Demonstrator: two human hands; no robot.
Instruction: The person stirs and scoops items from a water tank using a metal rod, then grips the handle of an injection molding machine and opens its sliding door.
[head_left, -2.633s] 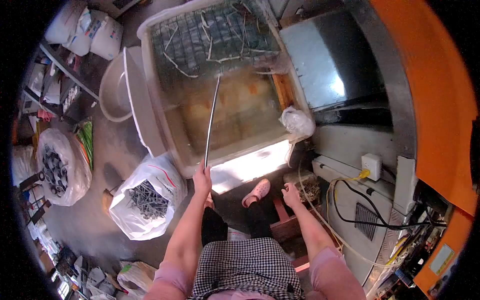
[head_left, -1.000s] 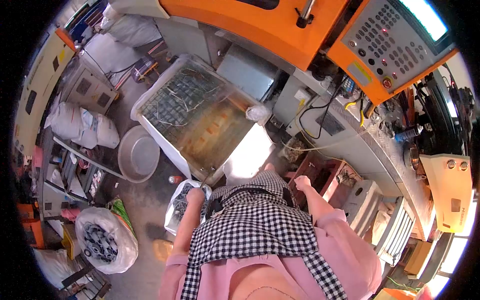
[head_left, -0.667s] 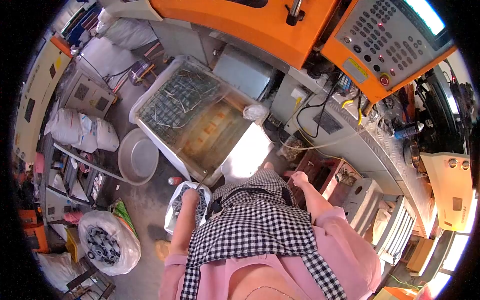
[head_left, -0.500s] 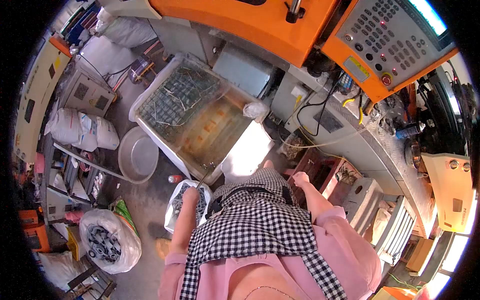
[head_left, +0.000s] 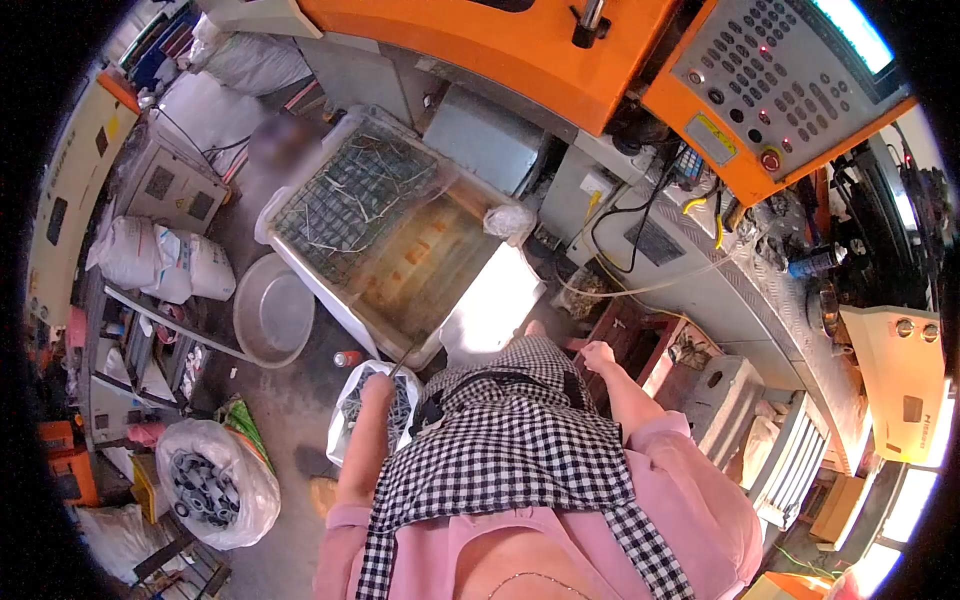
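Observation:
My left hand (head_left: 378, 388) is closed around a thin dark rod-like tool (head_left: 405, 356), whose far end points to the near corner of a white tub. Just below that hand stands a white bag (head_left: 343, 440) with grey pieces inside. My right hand (head_left: 598, 356) is curled closed beside my apron, near a reddish-brown crate (head_left: 618, 328); whether anything is in it is hidden. The white tub (head_left: 330, 290) in front of me holds brownish water (head_left: 420, 262) and a dark mesh of grey parts (head_left: 350, 195).
A metal basin (head_left: 305, 325) and a red can (head_left: 347, 358) stand on the floor at left, with a clear bag of grey fittings (head_left: 262, 500) nearer me. Ahead is an orange machine (head_left: 490, 50) with a control panel (head_left: 770, 90). A metal ledge (head_left: 740, 275) runs along the right.
The tool's far end has dropped slightly at the tub's corner, and the small dark pieces seen there before no longer show. My right hand has barely shifted.

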